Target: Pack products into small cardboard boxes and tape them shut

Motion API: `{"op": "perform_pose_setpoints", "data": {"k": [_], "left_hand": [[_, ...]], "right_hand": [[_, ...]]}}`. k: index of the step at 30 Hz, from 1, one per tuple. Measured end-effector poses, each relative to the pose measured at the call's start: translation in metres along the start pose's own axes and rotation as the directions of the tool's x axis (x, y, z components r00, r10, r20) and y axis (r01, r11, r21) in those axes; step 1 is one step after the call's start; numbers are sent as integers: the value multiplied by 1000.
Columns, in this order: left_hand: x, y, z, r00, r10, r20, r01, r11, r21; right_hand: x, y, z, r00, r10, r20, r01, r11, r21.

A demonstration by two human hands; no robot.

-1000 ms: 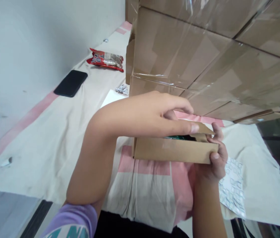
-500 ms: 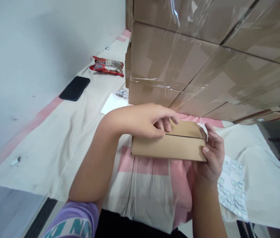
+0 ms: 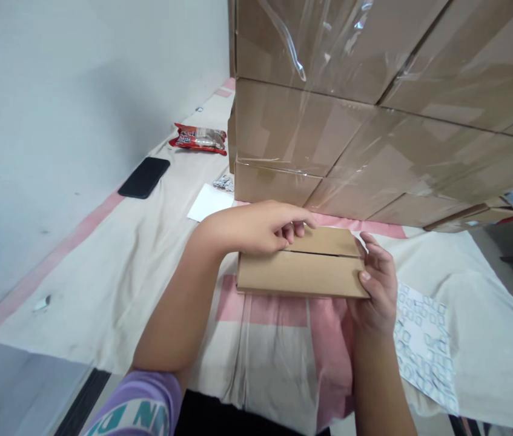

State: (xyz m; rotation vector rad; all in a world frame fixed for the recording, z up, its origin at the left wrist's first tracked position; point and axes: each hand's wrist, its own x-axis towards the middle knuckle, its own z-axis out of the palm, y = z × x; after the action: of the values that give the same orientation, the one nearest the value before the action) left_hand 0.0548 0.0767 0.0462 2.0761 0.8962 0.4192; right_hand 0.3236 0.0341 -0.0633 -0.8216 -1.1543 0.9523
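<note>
A flat brown cardboard box (image 3: 301, 274) lies level in front of me, its two top flaps meeting along a narrow dark seam. My right hand (image 3: 378, 278) grips the box's right end, thumb on the top near the front corner and fingers behind the end. Across the box's left part rests my left hand (image 3: 268, 227), with loosely bent fingers a little apart over the seam. Its palm is turned down, and nothing shows between those fingers. The box's underside is hidden.
Stacked cartons (image 3: 297, 127) in clear film rise just behind the box. On the cloth (image 3: 156, 266) lie a black phone (image 3: 144, 177), a red snack packet (image 3: 199, 138), white paper (image 3: 209, 202) and a patterned sheet (image 3: 425, 345). A white wall (image 3: 56, 121) borders the left.
My left hand has shifted slightly left along the seam. The box and my right hand sit a little farther left in view, and the camera has tilted up a bit.
</note>
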Motion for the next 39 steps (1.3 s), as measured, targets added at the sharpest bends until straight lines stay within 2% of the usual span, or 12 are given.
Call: {"op": "perform_pose_setpoints", "data": {"k": [5, 14, 24, 32, 39], "left_hand": [[2, 0, 0, 999, -11, -35, 11, 1000, -2], [5, 0, -3, 997, 1, 74, 5, 997, -83], [4, 2, -5, 997, -13, 77, 18, 998, -68], [0, 5, -4, 1000, -22, 19, 23, 999, -48], [-4, 1, -3, 996, -72, -43, 75, 994, 74]], "right_hand": [[1, 2, 1, 1000, 16, -5, -16, 1000, 10], [3, 7, 6, 1000, 18, -19, -18, 1000, -9], [1, 9, 2, 1000, 26, -8, -26, 1000, 7], [0, 9, 3, 999, 26, -42, -27, 1000, -12], [-1, 10, 0, 999, 34, -36, -35, 999, -27]]}}
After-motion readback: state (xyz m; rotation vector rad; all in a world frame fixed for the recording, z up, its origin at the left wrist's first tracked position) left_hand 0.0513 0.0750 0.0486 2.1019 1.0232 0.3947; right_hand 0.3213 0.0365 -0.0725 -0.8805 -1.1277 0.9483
